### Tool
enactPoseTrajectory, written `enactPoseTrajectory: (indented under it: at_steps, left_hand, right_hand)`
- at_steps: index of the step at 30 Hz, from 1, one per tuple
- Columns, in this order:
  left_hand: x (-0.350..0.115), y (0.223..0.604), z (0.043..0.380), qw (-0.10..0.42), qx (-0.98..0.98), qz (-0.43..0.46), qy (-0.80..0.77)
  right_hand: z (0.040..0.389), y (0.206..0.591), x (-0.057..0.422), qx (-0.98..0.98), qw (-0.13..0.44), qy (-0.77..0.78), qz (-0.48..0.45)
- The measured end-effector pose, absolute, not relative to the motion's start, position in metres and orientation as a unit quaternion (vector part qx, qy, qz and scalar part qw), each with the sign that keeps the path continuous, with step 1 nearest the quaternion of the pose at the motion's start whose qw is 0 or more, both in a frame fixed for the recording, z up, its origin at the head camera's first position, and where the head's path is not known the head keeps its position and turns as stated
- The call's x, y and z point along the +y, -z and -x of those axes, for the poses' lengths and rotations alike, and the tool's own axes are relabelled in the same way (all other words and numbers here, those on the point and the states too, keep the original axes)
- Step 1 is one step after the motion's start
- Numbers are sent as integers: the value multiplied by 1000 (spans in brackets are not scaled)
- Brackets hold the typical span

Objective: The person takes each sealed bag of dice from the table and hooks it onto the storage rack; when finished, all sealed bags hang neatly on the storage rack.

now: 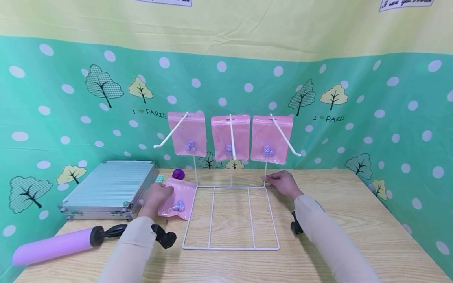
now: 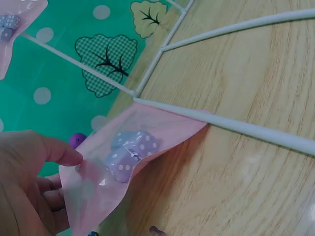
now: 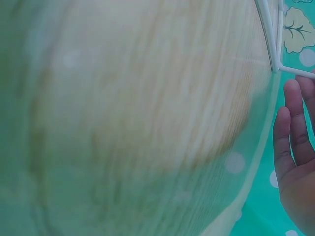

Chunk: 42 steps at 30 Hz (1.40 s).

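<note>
My left hand (image 1: 155, 198) pinches the edge of a pink zip bag (image 2: 93, 196) that holds several pale purple dice (image 2: 129, 153). Its far end lies by the left side of a white wire display rack (image 1: 231, 248). At the rack's back right corner, my right hand (image 1: 283, 184) pinches the thin upright just above the base. Three more pink bags hang from the rack's prongs: a left one (image 1: 187, 131), a middle one (image 1: 221, 133) and a right one (image 1: 262, 135), each with dice inside. The right wrist view shows that hand's outer fingers (image 3: 295, 118) fairly straight beside the wire.
A silver ridged case (image 1: 106, 186) lies at the left. In front of it is a purple hand pump (image 1: 56, 245) with a black end. A small dark purple object (image 1: 178, 174) and a green checked piece (image 1: 160, 179) sit behind the loose bag. Patterned cloth (image 1: 226, 86) encloses the table.
</note>
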<state>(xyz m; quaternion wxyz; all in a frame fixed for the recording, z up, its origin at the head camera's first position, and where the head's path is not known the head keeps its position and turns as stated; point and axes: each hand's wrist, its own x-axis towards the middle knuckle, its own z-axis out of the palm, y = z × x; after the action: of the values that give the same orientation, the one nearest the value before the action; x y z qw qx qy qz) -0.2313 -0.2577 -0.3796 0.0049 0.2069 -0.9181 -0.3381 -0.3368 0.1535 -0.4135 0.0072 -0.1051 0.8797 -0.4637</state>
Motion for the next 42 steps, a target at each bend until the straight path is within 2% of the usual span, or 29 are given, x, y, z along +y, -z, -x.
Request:
enactPoseTrajectory:
  at_steps: [14, 42]
  left_hand:
    - [-257, 377, 234, 18, -898, -201, 390]
    - [-253, 366, 230, 73, -921, -89, 372]
  right_hand:
    - [337, 413, 153, 883, 8, 459, 96]
    - [336, 411, 153, 882, 8, 459, 104]
